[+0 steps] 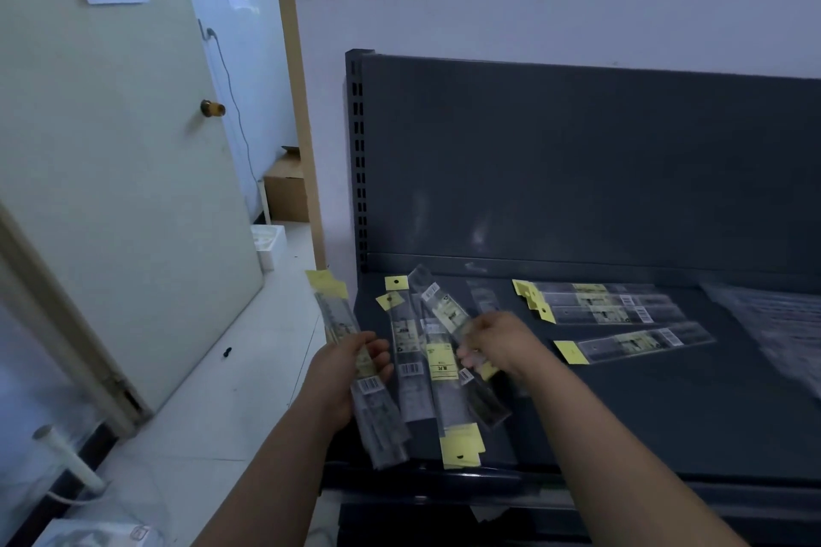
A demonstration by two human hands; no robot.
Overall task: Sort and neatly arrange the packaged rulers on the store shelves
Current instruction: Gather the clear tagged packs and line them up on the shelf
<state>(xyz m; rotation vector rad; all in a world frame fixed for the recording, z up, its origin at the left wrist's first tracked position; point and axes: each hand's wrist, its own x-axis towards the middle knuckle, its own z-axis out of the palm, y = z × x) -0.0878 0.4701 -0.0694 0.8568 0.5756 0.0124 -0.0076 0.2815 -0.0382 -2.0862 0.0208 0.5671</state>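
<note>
My left hand (351, 373) grips a bunch of packaged rulers (337, 320) with yellow header cards, held past the left end of the dark grey shelf (666, 413). My right hand (497, 344) pinches one clear ruler pack (444, 306) out of a loose pile (426, 369) lying near the shelf's left end. A tidy group of three ruler packs (599, 302) lies lengthwise further back. A single ruler pack (635, 344) lies just in front of them.
Clear plastic packs (777, 324) lie blurred at the shelf's right. The shelf's back panel (577, 169) rises behind. An open door (124, 191) stands at left, with a cardboard box (286, 195) and a white bin (269, 244) on the tiled floor beyond.
</note>
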